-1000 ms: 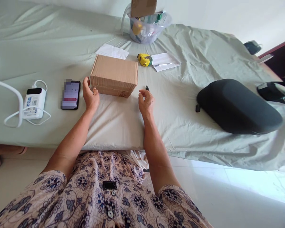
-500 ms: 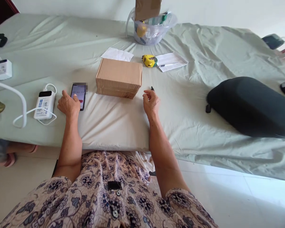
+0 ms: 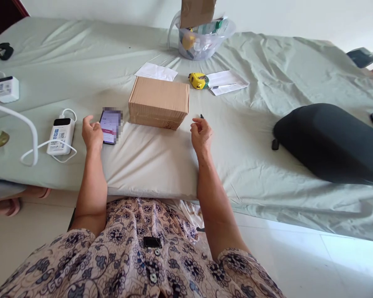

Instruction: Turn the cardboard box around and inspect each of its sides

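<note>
My left hand (image 3: 92,134) lies on the bed sheet with its thumb at the left edge of a lit phone (image 3: 111,126). Its fingers are loosely curled and the index finger is raised apart. My right hand (image 3: 200,134) rests on the white pillow's (image 3: 149,161) right corner, fingers curled in a pinch. The black tip of a pen (image 3: 202,116) sticks out above those fingers. A closed cardboard box (image 3: 158,101) stands between the two hands, at the pillow's far edge, touched by neither.
A power bank with a white cable (image 3: 60,134) and a white charger (image 3: 7,88) lie left. Behind the box are white papers (image 3: 226,80), a yellow tape measure (image 3: 198,80) and a clear bowl (image 3: 205,39) of items. A large black case (image 3: 329,140) lies right.
My left hand left the box's left end and moved left to the phone, whose screen now shows a brighter page. My right hand has barely moved. The view shifted slightly.
</note>
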Motion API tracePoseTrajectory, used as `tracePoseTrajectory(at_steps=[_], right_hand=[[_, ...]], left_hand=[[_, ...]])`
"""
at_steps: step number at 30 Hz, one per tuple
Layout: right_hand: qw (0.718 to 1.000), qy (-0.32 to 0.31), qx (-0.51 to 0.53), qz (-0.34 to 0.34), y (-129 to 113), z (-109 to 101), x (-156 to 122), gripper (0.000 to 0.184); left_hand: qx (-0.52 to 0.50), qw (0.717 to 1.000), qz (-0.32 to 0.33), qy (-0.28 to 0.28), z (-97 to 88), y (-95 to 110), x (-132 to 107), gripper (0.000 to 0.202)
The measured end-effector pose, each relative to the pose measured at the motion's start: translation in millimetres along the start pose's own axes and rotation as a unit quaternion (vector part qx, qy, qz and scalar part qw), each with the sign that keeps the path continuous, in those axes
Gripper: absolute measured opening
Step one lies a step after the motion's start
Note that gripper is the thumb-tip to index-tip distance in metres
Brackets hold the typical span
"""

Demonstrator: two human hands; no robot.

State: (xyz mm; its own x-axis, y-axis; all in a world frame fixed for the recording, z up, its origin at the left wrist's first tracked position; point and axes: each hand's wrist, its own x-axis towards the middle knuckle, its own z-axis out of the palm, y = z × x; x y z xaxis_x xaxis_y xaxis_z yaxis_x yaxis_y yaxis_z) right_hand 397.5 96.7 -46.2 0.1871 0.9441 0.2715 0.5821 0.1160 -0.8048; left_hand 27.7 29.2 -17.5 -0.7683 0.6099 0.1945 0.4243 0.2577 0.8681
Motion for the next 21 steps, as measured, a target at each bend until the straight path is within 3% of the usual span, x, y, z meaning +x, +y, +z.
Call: tracePoseTrajectory(at_steps=[6,9,13,17,21], right_hand=[[1.0,-0.011,-0.003,0.001,3,-2,1,0.031],[1.0,-0.019,0.001,0.004,4,-3,1,0.032],[1.0,-0.011,0.01,0.004,2,-3,1,0.03],[0.999,-0.007,0.033,0.016,-2,-4,-1,0.028],[0.995,-0.04,0.071,0.049,-8,-13,-1,0.021]], left_hand=[[-0.123,0.984,-0.124,-0.045,6.8,1,2,0.042],[-0.146,0.974,-0.156,-0.074,8.8,5,-1,0.04],[-0.145,0.971,-0.165,-0.096,10.2,7,-4,0.033],[-0.157,0.972,-0.131,-0.112,12.1,4,-6,0.029],[-0.196,0.969,-0.118,-0.094,14.9,4,-8,0.027]])
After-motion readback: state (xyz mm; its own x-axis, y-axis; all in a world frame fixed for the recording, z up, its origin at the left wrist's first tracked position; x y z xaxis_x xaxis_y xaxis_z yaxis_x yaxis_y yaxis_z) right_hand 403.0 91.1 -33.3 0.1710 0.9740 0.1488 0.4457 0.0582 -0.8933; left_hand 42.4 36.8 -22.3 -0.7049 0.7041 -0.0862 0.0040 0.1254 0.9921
